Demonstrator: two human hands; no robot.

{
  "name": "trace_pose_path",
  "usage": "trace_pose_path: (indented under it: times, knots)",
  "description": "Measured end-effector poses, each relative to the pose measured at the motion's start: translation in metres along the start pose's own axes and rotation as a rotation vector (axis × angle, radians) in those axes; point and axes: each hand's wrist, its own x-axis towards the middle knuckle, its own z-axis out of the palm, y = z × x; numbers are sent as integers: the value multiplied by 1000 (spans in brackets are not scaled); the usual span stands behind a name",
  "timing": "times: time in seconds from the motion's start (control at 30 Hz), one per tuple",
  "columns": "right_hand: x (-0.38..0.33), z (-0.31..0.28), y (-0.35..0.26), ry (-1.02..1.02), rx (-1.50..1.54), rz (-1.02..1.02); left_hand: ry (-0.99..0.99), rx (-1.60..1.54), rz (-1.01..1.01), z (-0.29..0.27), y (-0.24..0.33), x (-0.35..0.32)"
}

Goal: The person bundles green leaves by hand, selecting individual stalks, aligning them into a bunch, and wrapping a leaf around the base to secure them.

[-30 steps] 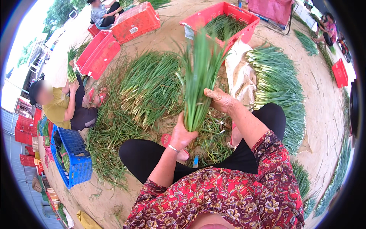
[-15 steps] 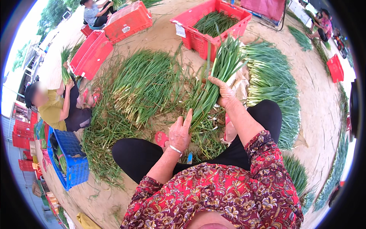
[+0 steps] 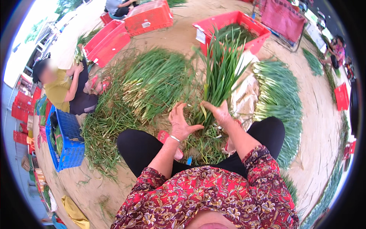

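A: Right hand (image 3: 221, 112) is clamped round the base of the long green bunch of scallions (image 3: 221, 72), which stands upright now, no longer tilted as half a second ago.

B: Left hand (image 3: 181, 124) is open, fingers spread, thumb touching the stalks' base. Behind: the red plastic crate (image 3: 263, 32); to the left, the loose green scallion heap (image 3: 152, 84).

Bare sandy ground (image 3: 328, 126) runs out on every side, lit by strong daylight. Green stalks lie heaped in a wide pile (image 3: 152, 80) and in a neat curved row (image 3: 280, 95). Red plastic crates (image 3: 148, 17) stand along the far edge, a blue crate (image 3: 68, 141) sits at the left, and a seated co-worker in a yellow top (image 3: 57, 89) bends beside it.
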Motion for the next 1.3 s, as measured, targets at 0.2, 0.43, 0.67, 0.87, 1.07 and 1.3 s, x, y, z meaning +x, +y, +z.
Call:
trace_pose_path:
  times: [0.2,0.43,0.67,0.87,1.07,1.3]
  knots:
    - [-11,-17,53,-275,25,81,-155,-305,-6,54,-15,-7]
    - [-24,-9,112,-636,-362,-1,-365,-819,-217,146,-123,-48]
    - [-16,-16,123,-441,-353,106,-309,-226,-109,122,-94,-51]
    - [9,-18,86,20,-224,-31,-521,546,-572,50,-39,-16]
    - [16,-1,40,64,-7,-101,-1013,-434,-526,34,-64,-5]
    - [-23,16,10,-389,-447,-578,-798,-2112,-415,48,1,-14]
